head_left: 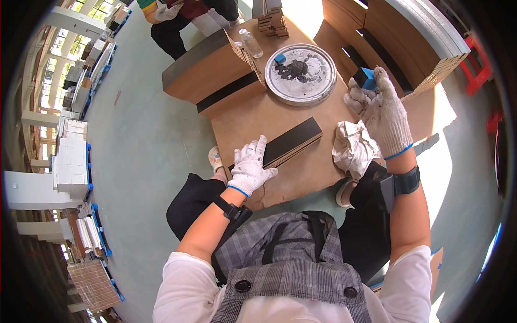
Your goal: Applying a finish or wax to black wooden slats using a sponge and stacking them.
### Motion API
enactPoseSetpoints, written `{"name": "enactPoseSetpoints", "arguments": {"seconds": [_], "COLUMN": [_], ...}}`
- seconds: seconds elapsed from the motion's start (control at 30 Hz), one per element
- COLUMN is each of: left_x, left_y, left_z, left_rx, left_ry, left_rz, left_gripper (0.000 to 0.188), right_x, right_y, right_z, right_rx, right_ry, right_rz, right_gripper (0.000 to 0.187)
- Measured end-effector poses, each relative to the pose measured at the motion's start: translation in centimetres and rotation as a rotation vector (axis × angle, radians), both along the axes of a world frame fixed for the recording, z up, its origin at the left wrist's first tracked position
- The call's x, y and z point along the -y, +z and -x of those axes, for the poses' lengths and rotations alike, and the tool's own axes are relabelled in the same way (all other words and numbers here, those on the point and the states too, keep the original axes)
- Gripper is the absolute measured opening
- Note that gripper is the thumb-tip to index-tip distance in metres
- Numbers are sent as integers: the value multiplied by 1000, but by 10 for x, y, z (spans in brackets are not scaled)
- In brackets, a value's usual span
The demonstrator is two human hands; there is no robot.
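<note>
Under the left hand (249, 166), black-topped strips (293, 142).

1. Wearer's gloved hands: two are counted, the left hand (249, 166) and the right hand (381, 113).
2. Blue blocks: two are seen, a held block (369, 79) and a block on the plate (280, 58).
3. Round plate (323, 86): one is recorded.
4. Clear bottle (251, 46): one is noted.
5. Crumpled wad (353, 148): one is listed.
6. Black-topped strip stack (293, 141), on the table: one is counted; its layers cannot be reliably tallied.
7. Apron buttons (243, 286): two are observed.
</note>
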State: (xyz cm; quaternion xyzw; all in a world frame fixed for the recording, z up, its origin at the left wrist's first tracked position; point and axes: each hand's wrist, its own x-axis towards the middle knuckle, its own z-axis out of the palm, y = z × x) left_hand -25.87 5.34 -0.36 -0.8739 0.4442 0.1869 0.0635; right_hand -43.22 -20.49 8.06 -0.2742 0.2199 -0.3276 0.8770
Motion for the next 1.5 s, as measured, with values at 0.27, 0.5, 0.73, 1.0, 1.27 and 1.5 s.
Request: {"name": "enactPoseSetpoints", "arguments": {"seconds": [0.27, 0.5, 0.73, 1.0, 1.27, 1.5], "left_x": [-7, -16, -8, -2, 36, 58], "left_y": [-11, -30, -44, -70, -78, -70], "left_z": [-82, -203, -253, -263, -252, -259], "left_rx": [-165, -257, -248, -151, 240, 234], "left_ry": [387, 930, 1042, 996, 529, 250], "left_rz": [378, 422, 533, 558, 208, -67], "left_gripper": [87, 72, 72, 71, 80, 78], "right_x": [-6, -8, -4, 0, -8, -5], "right_y": [-4, 2, 1, -3, -7, -7], "right_z": [-11, -22, -37, -48, -57, -57], "right_rx": [-92, -180, -199, -199, -273, -281], "right_ry": [-52, -73, -20, 23, 15, -21], "right_rz": [11, 15, -9, 16, 4, -12], "right_gripper": [33, 33, 32, 33, 36, 36]}}
